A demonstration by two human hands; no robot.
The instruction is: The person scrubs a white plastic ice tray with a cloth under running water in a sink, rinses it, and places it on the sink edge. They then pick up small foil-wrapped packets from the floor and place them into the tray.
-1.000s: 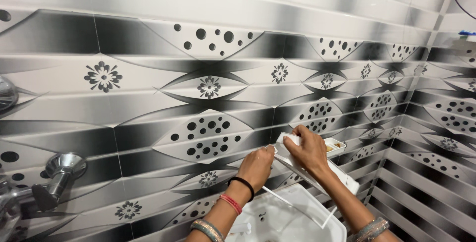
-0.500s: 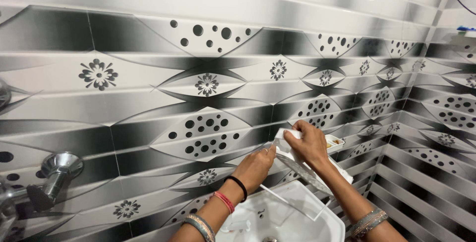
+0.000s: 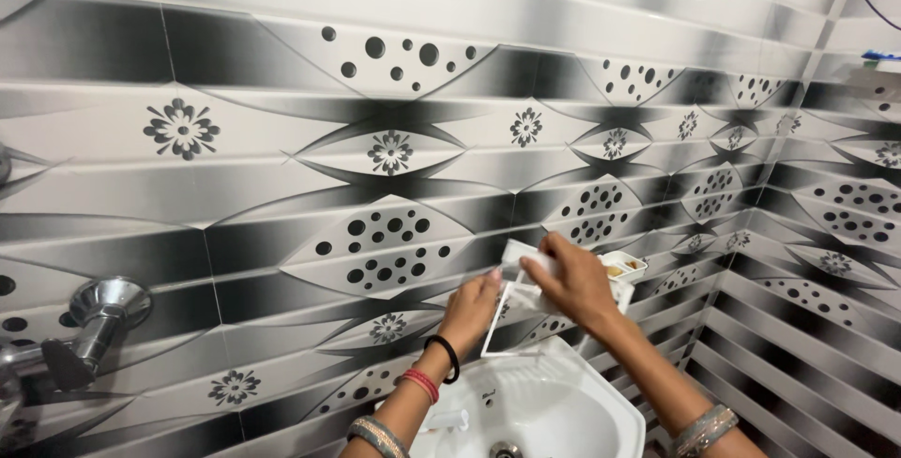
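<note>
Grasping a white cloth [image 3: 526, 282] in a clenched grip, the right hand [image 3: 572, 282] presses a clear shelf [image 3: 507, 327] which the left hand [image 3: 472, 310] steadies above the washbasin [image 3: 601, 402].

Two hands [image 3: 474, 312] [image 3: 574, 282], one white cloth [image 3: 522, 261], one clear shelf panel [image 3: 511, 327], one white basin [image 3: 554, 402], one soap dish [image 3: 624, 267], one metal tap [image 3: 89, 327].

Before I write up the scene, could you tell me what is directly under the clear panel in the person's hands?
A white washbasin sits under the clear panel, drain showing. Both the left hand and right hand hide the panel's upper part.
</note>
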